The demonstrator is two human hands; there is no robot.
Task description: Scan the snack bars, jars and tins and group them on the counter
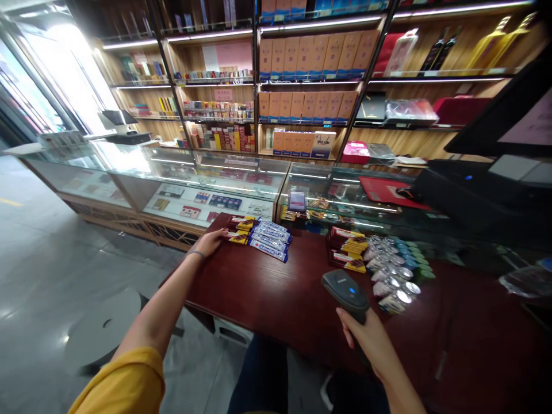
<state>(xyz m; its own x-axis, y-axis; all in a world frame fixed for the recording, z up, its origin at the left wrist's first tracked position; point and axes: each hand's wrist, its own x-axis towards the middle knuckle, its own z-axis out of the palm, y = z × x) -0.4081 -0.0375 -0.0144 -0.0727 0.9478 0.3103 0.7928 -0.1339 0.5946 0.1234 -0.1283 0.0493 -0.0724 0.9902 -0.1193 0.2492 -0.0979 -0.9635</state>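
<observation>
My right hand (366, 339) grips the handle of a grey barcode scanner (345, 289) with a blue light, held over the dark red wooden table (267, 293). My left hand (210, 241) reaches to the table's far left corner, its fingers curled on a red and yellow snack bar (235, 236) at the edge of a small pile. Blue and white wrapped bars (269, 238) lie beside that pile. Further right sit a stack of red and yellow bars (349, 250) and a heap of silver and green packets (394, 270).
Glass display counters (194, 184) run behind the table. Wall shelves (302, 75) hold boxes, cartons and bottles. A black till with a monitor (495, 149) stands at the right. A round stool (103, 328) sits on the grey floor at the left.
</observation>
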